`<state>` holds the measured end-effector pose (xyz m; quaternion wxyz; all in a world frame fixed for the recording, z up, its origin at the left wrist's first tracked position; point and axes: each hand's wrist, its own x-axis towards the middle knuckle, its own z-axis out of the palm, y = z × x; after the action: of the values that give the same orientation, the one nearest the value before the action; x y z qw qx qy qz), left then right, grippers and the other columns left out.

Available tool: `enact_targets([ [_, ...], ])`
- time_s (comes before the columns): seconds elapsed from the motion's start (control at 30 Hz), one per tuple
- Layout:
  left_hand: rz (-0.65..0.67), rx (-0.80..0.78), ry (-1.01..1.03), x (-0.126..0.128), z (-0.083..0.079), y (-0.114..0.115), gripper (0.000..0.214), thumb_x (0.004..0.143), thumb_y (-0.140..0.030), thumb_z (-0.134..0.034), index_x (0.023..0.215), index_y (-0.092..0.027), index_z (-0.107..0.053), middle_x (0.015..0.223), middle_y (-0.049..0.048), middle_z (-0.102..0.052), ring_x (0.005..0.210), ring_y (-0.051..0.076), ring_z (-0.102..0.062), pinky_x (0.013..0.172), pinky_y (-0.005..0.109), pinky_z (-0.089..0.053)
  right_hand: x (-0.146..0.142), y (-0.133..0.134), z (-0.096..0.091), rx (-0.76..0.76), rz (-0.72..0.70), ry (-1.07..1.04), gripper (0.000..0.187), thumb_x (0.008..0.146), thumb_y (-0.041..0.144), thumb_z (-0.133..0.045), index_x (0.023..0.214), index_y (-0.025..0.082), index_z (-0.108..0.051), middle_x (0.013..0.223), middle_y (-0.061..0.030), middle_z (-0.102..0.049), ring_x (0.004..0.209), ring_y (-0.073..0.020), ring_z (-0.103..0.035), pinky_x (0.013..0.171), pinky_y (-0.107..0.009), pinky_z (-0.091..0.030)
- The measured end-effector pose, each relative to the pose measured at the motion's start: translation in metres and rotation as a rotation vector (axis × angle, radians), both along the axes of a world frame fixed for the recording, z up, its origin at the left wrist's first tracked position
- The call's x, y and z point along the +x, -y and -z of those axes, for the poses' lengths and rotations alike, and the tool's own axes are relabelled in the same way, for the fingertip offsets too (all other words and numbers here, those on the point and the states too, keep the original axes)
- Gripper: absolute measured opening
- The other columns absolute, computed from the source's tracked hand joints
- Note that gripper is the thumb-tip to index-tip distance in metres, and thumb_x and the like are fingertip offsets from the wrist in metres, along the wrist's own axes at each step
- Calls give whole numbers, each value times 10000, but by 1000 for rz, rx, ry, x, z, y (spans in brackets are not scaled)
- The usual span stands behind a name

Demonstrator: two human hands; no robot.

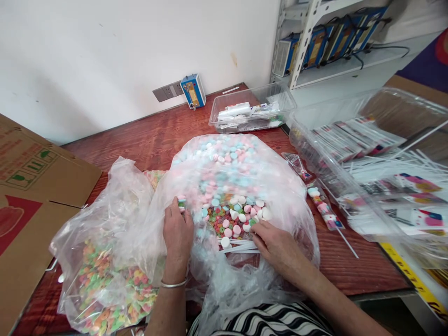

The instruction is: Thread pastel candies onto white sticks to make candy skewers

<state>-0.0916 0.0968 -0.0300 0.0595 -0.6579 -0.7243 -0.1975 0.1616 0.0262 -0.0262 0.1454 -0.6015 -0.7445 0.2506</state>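
A big clear plastic bag [241, 172] of pink, blue and white round candies lies open on the wooden table [147, 140] in front of me. My left hand [178, 231] is closed in a pinch on a small stack of candies [181, 201] at the bag's left edge. My right hand [275, 245] rests inside the bag's mouth, fingers curled over loose candies and white sticks [238, 246]; what it grips I cannot make out. Small colourful ring candies [220, 223] lie mixed among the round ones.
A second clear bag [101, 284] of colourful ring candies lies at the left. Cardboard [31, 196] covers the far left. A finished candy stick [325, 210] lies to the right, beside a clear bin [385, 177] of sticks and printed wrappers. Another clear box [252, 109] stands at the back.
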Motion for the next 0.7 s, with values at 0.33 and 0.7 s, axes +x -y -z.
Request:
enact_targets([
  [0.33, 185, 185, 156, 3, -2, 9, 422, 913, -143, -441, 1329, -167, -507, 1148, 128, -608, 1082, 236, -576, 959, 379, -472, 22, -43, -17, 47, 166, 269, 330, 980, 284, -427, 1278, 224, -555, 910, -92, -758, 779, -247, -707, 624, -289, -423],
  [0.7, 79, 85, 120, -2, 7, -3, 363, 909, -156, -422, 1241, -162, -567, 1046, 130, -611, 1017, 272, -579, 894, 425, -496, 59, -96, -19, 201, 438, 421, 487, 964, 308, -397, 1398, 87, -412, 1143, -213, -629, 908, -323, -666, 644, -362, -486],
])
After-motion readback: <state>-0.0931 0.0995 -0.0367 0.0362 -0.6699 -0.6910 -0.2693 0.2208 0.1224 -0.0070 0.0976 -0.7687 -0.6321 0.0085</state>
